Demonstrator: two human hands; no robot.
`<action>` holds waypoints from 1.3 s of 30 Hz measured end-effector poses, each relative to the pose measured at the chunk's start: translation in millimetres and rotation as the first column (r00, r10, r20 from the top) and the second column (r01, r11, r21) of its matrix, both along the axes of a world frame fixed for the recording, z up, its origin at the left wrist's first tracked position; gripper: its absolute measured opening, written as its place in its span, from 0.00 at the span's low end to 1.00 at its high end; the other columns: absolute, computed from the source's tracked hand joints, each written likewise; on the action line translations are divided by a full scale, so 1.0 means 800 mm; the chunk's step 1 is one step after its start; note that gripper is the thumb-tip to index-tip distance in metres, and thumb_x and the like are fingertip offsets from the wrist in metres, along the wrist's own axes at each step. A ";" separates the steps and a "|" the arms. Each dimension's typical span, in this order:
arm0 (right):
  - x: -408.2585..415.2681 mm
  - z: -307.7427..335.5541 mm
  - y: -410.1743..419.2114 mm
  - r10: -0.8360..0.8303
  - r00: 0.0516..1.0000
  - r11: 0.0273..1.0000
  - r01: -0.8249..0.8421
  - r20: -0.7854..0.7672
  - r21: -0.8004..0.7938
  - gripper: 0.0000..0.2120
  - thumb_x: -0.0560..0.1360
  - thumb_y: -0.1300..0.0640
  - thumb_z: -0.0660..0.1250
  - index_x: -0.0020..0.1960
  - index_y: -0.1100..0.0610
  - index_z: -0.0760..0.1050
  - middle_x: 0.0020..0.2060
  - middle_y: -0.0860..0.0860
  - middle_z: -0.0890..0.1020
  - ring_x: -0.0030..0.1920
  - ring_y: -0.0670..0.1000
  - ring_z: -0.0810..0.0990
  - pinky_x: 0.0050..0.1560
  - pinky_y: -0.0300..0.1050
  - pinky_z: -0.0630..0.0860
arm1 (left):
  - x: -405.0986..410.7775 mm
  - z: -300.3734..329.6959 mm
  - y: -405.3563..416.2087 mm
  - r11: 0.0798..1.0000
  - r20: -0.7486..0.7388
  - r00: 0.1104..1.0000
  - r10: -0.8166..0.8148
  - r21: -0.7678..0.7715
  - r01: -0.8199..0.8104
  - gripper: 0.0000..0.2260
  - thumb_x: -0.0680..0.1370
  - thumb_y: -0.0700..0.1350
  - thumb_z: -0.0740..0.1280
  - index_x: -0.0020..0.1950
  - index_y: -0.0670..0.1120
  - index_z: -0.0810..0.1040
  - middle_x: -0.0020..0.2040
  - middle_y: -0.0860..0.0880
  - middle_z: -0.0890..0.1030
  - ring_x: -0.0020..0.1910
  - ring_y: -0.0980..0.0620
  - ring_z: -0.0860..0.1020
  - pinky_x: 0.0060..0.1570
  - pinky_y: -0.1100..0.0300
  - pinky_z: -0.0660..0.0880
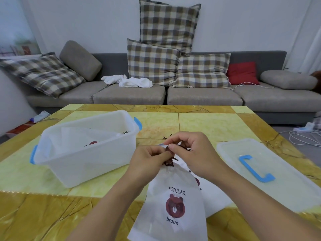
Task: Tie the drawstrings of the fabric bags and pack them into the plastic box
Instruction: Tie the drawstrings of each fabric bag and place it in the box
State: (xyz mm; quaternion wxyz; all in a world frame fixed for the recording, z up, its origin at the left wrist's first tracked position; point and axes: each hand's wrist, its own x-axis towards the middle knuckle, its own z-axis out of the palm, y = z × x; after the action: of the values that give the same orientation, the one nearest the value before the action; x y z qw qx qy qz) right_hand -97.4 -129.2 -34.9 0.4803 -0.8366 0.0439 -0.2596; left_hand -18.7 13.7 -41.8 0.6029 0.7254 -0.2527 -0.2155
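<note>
A white fabric bag with a brown bear print lies on the table in front of me, its neck gathered. My left hand and my right hand both pinch its dark brown drawstring just above the neck. A second white bag lies partly under it to the right. The translucent plastic box with blue latches stands to the left and holds at least one white bag with a dark cord.
The box lid with a blue handle lies flat on the table at the right. The yellow marbled table fills the foreground. A grey sofa with checked cushions stands behind it. Cables lie on the floor at the right.
</note>
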 end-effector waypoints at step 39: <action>-0.002 -0.007 0.013 -0.092 0.996 0.995 0.093 -0.012 0.030 0.07 0.76 0.61 0.72 0.43 0.54 0.87 0.31 0.41 0.84 0.33 0.39 0.80 0.38 0.30 0.71 | -0.007 0.002 -0.010 0.981 -0.443 0.885 0.141 -0.061 -0.186 0.10 0.78 0.43 0.66 0.47 0.39 0.85 0.36 0.45 0.83 0.35 0.51 0.80 0.44 0.55 0.75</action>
State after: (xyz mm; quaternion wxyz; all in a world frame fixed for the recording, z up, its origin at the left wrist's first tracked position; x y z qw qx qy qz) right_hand -98.7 -118.8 -40.6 0.4801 -0.8278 0.0892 -0.2762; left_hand -24.4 5.8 -40.0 0.6962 0.6457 -0.0596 -0.3078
